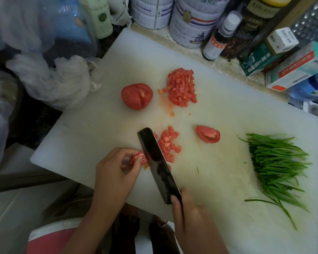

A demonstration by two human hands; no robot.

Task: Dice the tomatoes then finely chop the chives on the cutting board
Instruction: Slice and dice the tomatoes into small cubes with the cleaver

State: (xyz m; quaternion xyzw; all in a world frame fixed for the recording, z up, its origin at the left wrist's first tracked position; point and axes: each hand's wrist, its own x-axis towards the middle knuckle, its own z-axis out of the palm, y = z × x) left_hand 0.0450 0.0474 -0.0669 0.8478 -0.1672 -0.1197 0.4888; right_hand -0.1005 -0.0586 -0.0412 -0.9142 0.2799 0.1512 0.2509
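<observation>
On the white cutting board (92, 136) my left hand (116, 169) pinches a strip of tomato slices (138, 157) near the front edge. My right hand (189, 213) grips the handle of a dark cleaver (157, 162), whose blade stands against those slices. Fresh tomato dice (170, 143) lie just right of the blade. A larger pile of diced tomato (182, 88) sits further back, beside a tomato half (137, 96) lying cut side down. A tomato wedge (207, 134) lies to the right. A bundle of whole chives (277, 167) rests at the board's right end.
Tins (195, 19), a dark sauce bottle (220, 37) and several cardboard boxes (297, 68) crowd the counter behind the board. Crumpled plastic bags (57, 79) lie at the board's left. A metal grater (312, 21) stands at the far right.
</observation>
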